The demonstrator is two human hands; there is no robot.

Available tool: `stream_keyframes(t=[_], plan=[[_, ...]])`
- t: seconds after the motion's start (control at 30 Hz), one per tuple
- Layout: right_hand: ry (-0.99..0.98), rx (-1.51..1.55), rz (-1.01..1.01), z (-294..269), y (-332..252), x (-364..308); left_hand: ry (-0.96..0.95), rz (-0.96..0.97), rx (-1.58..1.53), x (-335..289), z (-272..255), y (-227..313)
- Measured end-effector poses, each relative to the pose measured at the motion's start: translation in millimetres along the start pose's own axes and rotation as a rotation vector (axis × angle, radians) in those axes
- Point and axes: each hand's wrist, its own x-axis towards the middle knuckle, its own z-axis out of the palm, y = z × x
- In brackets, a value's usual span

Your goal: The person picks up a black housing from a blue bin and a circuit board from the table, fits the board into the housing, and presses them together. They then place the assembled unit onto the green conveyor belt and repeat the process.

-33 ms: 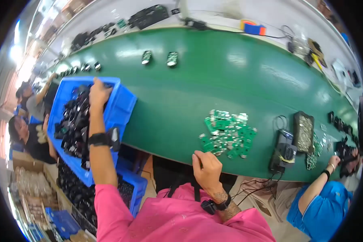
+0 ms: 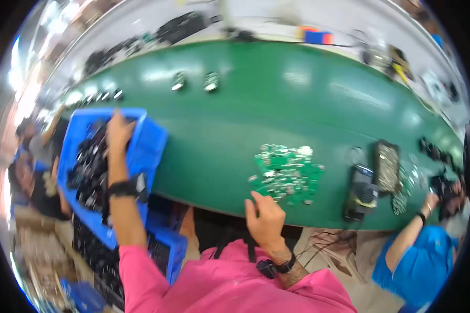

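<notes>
My left hand [image 2: 119, 133] reaches into a blue plastic bin [image 2: 154, 141] at the table's left edge. Black plastic parts [image 2: 91, 167] fill much of the bin, and the hand is over their right side. Its fingers are blurred and partly hidden, so any hold on a part does not show. My right hand [image 2: 265, 219] hovers at the table's front edge, loosely curled, thumb and forefinger apart with nothing visible between them. Just beyond it lies a loose pile of small green circuit boards [image 2: 287, 172]. Two more boards, one a green circuit board [image 2: 211, 82], lie farther back.
A dark handheld device [image 2: 357, 193] and a box of small metallic parts [image 2: 387, 167] stand on the green table [image 2: 214, 130] to the right. A co-worker in blue [image 2: 420, 261] handles black parts at far right. Other people sit at left, beside stacked bins.
The whole view has shifted slightly, carrying the table and its things a little left. A wider gap shows between my right thumb and forefinger. My left hand stays in the bin.
</notes>
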Motion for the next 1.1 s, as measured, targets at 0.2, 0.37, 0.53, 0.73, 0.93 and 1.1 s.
stream_keyframes(t=[0.2,0.37,0.53,0.73,0.93,1.1], plan=[[-0.125,-0.380,0.130,14,9,-6,0.026,-0.060,-0.249,1,-22,-82],[-0.052,-0.409,0.068,10,20,-13,0.300,0.063,-0.083,-18,-64,-23],[0.035,-0.182,0.030,-11,14,4,0.017,0.155,-0.768,-157,-103,89],[0.039,1.046,0.499,-41,7,14,-0.713,-0.162,-1.783,-268,-52,174],[-0.154,1.468,0.616,-41,-15,18,-0.727,0.017,-1.530,-276,-53,167],[-0.272,1.532,0.737,-7,-22,15,-0.737,-0.173,-1.389,-280,-52,171]])
